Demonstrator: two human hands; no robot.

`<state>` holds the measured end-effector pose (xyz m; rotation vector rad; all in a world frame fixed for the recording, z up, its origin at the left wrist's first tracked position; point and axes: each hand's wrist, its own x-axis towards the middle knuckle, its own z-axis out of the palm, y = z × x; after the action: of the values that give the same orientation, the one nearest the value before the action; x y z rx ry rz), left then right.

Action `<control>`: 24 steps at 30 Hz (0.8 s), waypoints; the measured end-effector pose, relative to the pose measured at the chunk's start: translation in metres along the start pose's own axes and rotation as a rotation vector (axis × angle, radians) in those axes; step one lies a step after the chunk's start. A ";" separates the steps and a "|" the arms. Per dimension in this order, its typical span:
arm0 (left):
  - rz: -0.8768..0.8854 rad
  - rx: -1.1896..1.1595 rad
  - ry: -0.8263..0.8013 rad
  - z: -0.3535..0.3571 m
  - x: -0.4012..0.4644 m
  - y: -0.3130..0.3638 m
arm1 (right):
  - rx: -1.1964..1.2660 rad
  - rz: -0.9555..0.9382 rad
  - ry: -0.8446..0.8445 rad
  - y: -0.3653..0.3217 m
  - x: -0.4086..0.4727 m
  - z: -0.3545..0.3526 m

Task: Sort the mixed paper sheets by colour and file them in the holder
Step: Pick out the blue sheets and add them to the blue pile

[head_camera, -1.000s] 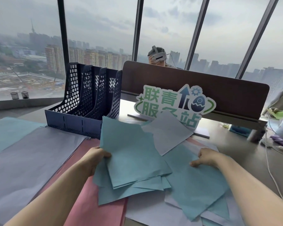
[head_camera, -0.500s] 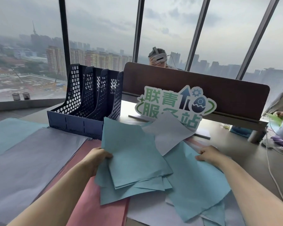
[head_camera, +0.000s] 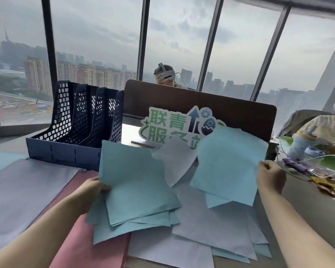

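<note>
My left hand [head_camera: 91, 192] grips the left edge of a fanned stack of blue sheets [head_camera: 135, 192], held just above the desk. My right hand [head_camera: 270, 176] pinches the right edge of another blue sheet [head_camera: 228, 167], lifted and tilted above the mixed pile of white and blue sheets [head_camera: 211, 235]. A single white sheet [head_camera: 175, 163] stands up between the two blue bundles. The dark blue perforated file holder [head_camera: 74, 132] with three slots stands at the back left, with no sheets visible in it.
A pink pile [head_camera: 81, 244], a white pile [head_camera: 25, 192] and a blue pile [head_camera: 0, 159] lie on the left. A green-lettered sign [head_camera: 166, 126] leans on a brown divider [head_camera: 240, 113]. Two people with headsets sit beyond. Cables and clutter [head_camera: 306, 167] are at right.
My right hand has lifted a blue sheet off the mixed pile, up and to the right. The left hand keeps its blue stack. The camera has tilted slightly.
</note>
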<state>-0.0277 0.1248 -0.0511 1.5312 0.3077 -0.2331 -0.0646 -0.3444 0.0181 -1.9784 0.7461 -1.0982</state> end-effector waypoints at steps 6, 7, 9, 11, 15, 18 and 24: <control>0.071 -0.107 -0.081 0.014 -0.010 0.004 | 0.211 0.000 -0.089 -0.036 0.013 0.011; 0.076 -0.131 -0.096 0.018 -0.012 0.006 | 0.216 -0.002 -0.135 -0.041 0.006 0.018; 0.088 -0.175 -0.106 0.023 -0.013 0.007 | 0.211 -0.013 -0.238 -0.049 -0.015 0.035; 0.100 -0.215 -0.111 0.028 -0.015 0.009 | 0.210 0.006 -0.370 -0.049 -0.039 0.056; 0.161 -0.298 -0.147 0.038 -0.017 0.009 | 0.224 0.105 -0.570 -0.034 -0.083 0.100; 0.206 -0.377 -0.184 0.042 -0.014 0.006 | 0.193 0.179 -0.701 -0.028 -0.107 0.119; 0.250 -0.223 -0.259 0.041 -0.006 0.001 | 0.103 0.172 -0.896 -0.025 -0.118 0.127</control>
<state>-0.0310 0.0840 -0.0479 1.2865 -0.0627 -0.1899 -0.0052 -0.1988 -0.0591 -1.9897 0.3421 -0.0807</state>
